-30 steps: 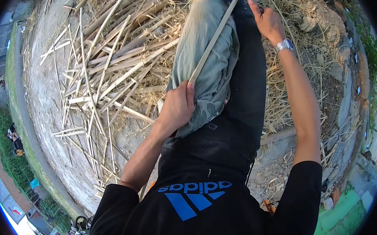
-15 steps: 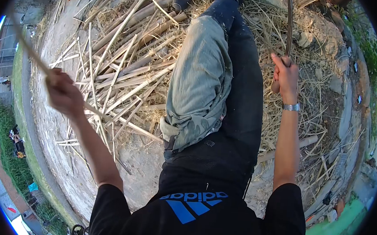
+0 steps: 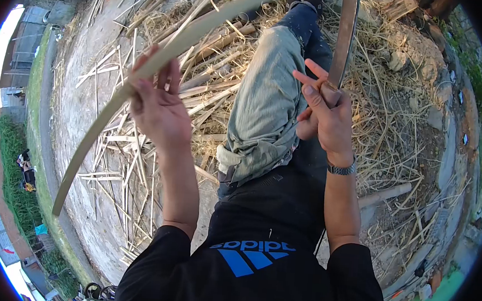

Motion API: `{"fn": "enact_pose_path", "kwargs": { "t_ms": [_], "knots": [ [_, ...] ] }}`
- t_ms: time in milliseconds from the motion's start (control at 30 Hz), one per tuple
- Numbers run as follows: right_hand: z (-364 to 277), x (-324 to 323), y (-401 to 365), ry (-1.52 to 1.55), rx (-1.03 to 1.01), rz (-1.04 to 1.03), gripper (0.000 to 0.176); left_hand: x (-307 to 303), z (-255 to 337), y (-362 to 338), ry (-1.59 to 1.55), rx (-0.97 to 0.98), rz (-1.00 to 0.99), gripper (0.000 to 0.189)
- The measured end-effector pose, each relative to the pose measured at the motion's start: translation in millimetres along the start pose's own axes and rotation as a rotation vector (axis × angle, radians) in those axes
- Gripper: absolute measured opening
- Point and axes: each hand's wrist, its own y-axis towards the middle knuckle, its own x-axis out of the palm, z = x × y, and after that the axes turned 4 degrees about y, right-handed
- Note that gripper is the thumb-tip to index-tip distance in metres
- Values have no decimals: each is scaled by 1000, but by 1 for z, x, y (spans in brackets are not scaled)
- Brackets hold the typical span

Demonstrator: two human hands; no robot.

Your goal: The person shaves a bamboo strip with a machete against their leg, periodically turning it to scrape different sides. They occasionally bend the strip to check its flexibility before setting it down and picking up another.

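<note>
Both hands have come in toward the middle since half a second ago. My left hand (image 3: 160, 111), earlier flung out left and blurred, now sits near centre, its grip loosely closed on the long bamboo strip (image 3: 205, 26), which bows from lower left to the far top edge. My right hand (image 3: 327, 117) has drawn nearer, its grip shut on the blade (image 3: 345, 35), two fingers sticking out. Between them lies the grey cloth (image 3: 261, 96) over my thigh; split bamboo (image 3: 116, 139) litters the ground at left.

Bamboo strips (image 3: 134, 162) and straw (image 3: 390, 141) litter the ground (image 3: 81, 117)
</note>
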Motion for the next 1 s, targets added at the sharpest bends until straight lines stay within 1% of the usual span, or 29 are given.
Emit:
{"fn": "enact_pose_path", "kwargs": {
  "t_ms": [67, 100, 133, 167, 233, 267, 333, 367, 433, 467, 500, 533, 567, 600, 667, 700, 733, 767, 800, 833, 900, 933, 967, 1000],
  "knots": [
    [1, 0, 3, 7, -14, 47, 50, -3, -30, -46, -139, -185, -121, 40],
    [1, -2, 6, 21, -36, 83, 51, -2, -40, -69, -187, -275, -121, 40],
    [3, -5, 7, 50, -45, 122, 37, -4, -48, -86, -212, -338, -144, 40],
    [8, -13, 7, 37, -42, 130, 37, -8, -55, -99, -202, -367, -143, 40],
    [14, -24, 7, 12, -79, 164, 19, -17, -63, -114, -164, -417, -175, 43],
    [18, -24, 6, 47, -107, 247, 24, -22, -64, -121, -164, -420, -165, 43],
    [27, -28, 8, 100, -104, 277, 23, -28, -59, -129, -183, -716, -167, 46],
    [33, -33, 9, 152, -109, 312, 23, -39, -52, -126, -180, -722, -162, 46],
    [39, -44, 12, 141, -87, 330, 25, -65, -33, -112, -20, -1258, -708, 46],
    [40, -48, 13, 103, -85, 350, 25, -54, -8, -112, 411, -1160, -773, 42],
    [41, -51, 15, 66, -83, 371, 25, -55, -9, -111, 409, -1168, -772, 42],
    [43, -53, 16, 65, -76, 375, 25, -56, -10, -107, 782, -414, -800, 40],
    [45, -55, 17, 39, -78, 366, 25, -59, -12, -102, 1063, 377, -740, 38],
    [45, -57, 21, 14, -84, 352, 24, -59, -20, -90, 1065, 376, -738, 38],
    [46, -62, 29, -32, -75, 322, 24, -63, -38, -63, 1387, 527, -708, 26],
    [45, -64, 34, -78, -73, 297, 25, -74, -36, -60, 1388, 529, -702, 26],
    [41, -63, 41, -78, -78, 295, 25, -90, -36, -59, 1394, 105, -894, 22],
    [35, -63, 45, -214, -51, 247, 25, -103, -38, -62, 1355, -334, -1066, 21],
    [32, -64, 46, -348, -19, 200, 27, -107, -41, -65, 1249, -385, -1047, 23],
    [32, -66, 45, -349, -14, 204, 27, -110, -41, -71, 1247, -391, -1052, 23],
    [33, -69, 48, -610, -129, 44, 34, -107, -44, -82, 1332, -207, -886, 27],
    [25, -59, 39, -674, -90, 11, 40, -103, -46, -85, 1353, -209, -862, 24],
    [20, -50, 31, -676, -83, -4, 40, -98, -47, -89, 1357, -221, -850, 24],
    [15, -41, 26, -896, -179, -56, 41, -92, -50, -92, 1319, -190, -794, 22]
  ]
}}
